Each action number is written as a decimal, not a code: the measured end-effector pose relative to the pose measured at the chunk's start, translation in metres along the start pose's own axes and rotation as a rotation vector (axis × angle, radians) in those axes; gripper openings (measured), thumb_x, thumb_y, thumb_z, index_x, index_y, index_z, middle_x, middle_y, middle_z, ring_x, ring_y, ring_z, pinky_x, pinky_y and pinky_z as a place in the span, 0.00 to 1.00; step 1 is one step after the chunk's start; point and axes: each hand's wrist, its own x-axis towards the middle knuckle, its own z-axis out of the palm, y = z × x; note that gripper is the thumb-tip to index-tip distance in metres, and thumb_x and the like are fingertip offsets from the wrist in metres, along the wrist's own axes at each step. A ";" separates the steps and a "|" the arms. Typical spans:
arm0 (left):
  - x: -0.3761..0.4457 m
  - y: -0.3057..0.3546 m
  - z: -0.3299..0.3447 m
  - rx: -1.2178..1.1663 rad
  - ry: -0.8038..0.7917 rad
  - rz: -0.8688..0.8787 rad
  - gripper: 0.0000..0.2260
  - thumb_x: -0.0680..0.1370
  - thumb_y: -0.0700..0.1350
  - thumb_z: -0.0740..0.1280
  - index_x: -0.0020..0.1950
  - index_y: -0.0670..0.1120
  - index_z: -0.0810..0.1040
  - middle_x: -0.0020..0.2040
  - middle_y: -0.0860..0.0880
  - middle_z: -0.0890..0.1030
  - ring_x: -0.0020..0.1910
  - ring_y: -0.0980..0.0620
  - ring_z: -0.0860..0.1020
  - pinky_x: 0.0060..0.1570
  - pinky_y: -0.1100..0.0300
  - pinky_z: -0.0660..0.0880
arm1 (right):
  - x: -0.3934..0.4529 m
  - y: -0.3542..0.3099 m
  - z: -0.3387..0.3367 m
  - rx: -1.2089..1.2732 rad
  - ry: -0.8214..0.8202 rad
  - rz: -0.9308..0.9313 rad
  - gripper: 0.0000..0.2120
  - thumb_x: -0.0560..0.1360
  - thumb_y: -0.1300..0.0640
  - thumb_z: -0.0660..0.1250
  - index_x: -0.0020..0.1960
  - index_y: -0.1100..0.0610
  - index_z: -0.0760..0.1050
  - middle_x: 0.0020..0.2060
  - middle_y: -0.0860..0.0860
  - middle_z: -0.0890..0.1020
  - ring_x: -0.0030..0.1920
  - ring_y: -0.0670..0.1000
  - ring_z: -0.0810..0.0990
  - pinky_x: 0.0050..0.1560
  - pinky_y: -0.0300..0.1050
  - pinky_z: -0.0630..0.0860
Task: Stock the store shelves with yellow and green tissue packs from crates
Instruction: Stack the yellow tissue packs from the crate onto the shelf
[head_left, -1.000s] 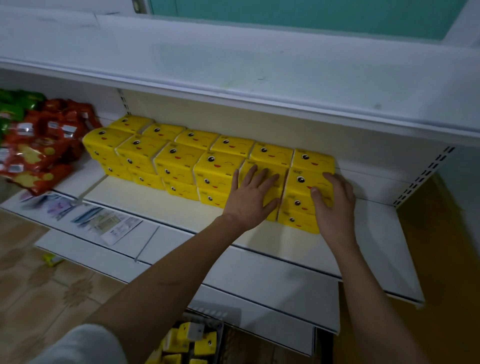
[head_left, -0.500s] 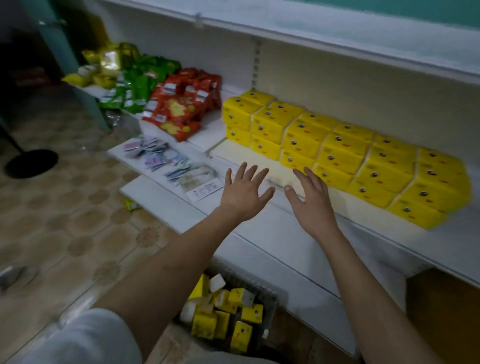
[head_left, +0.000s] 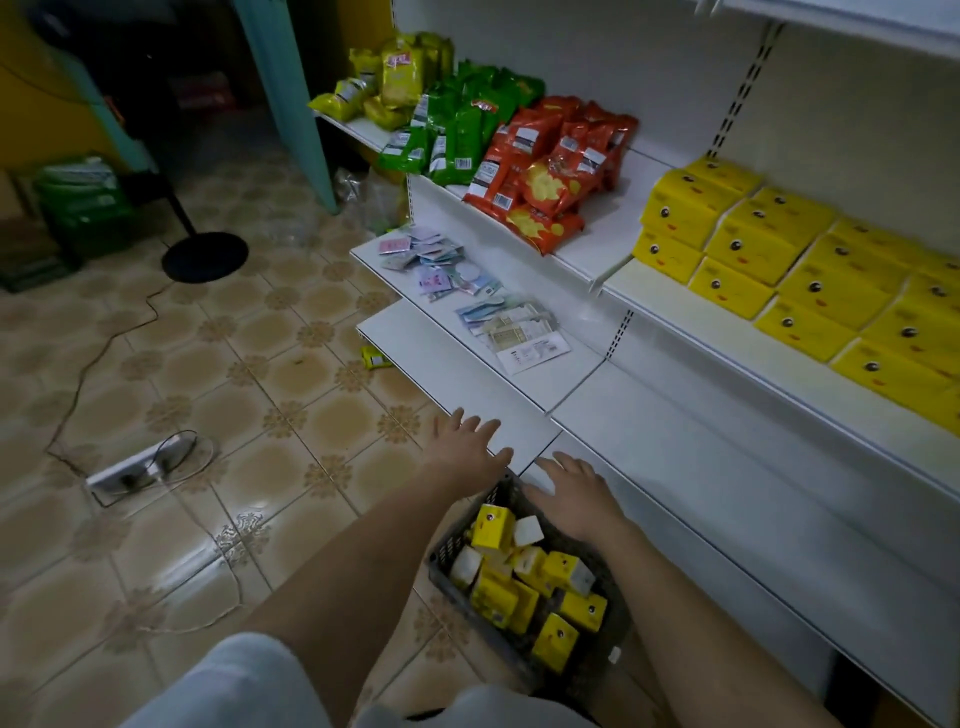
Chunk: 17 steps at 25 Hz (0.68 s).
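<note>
arms: both bare from wrist past elbow, no sleeves showing on forearms
left hand (head_left: 464, 456): bare, no glove, ring or watch seen
right hand (head_left: 574, 494): bare, no glove, nothing on wrist
clothing: pale grey-white fabric (head_left: 244, 680) at bottom edge, below left forearm; more under right arm
fabric detail: plain, soft folds, no print visible

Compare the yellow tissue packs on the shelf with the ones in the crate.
The shelf packs stand in neat, stacked rows with faces forward; the crate packs lie jumbled at all angles. Shelf packs show only yellow; several crate packs show white ends. Both are yellow with cartoon eyes.
</note>
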 end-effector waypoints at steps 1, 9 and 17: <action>0.003 -0.005 0.004 0.013 -0.022 0.005 0.28 0.81 0.64 0.49 0.79 0.55 0.55 0.79 0.49 0.57 0.79 0.46 0.47 0.74 0.39 0.41 | 0.005 0.002 0.003 0.023 -0.014 0.015 0.28 0.80 0.39 0.54 0.77 0.48 0.58 0.77 0.51 0.57 0.76 0.55 0.56 0.74 0.54 0.56; 0.059 -0.022 0.027 0.132 -0.299 0.084 0.27 0.82 0.61 0.51 0.79 0.53 0.55 0.79 0.48 0.58 0.78 0.45 0.51 0.74 0.42 0.50 | 0.029 0.032 0.033 0.262 -0.085 0.194 0.29 0.80 0.40 0.56 0.77 0.52 0.59 0.76 0.53 0.61 0.73 0.57 0.61 0.71 0.51 0.63; 0.197 -0.032 0.047 0.179 -0.501 0.507 0.24 0.80 0.59 0.54 0.75 0.54 0.62 0.74 0.48 0.68 0.73 0.44 0.63 0.70 0.45 0.63 | 0.116 -0.012 0.079 0.635 -0.005 0.621 0.27 0.82 0.45 0.56 0.76 0.58 0.60 0.73 0.58 0.65 0.70 0.60 0.66 0.67 0.53 0.67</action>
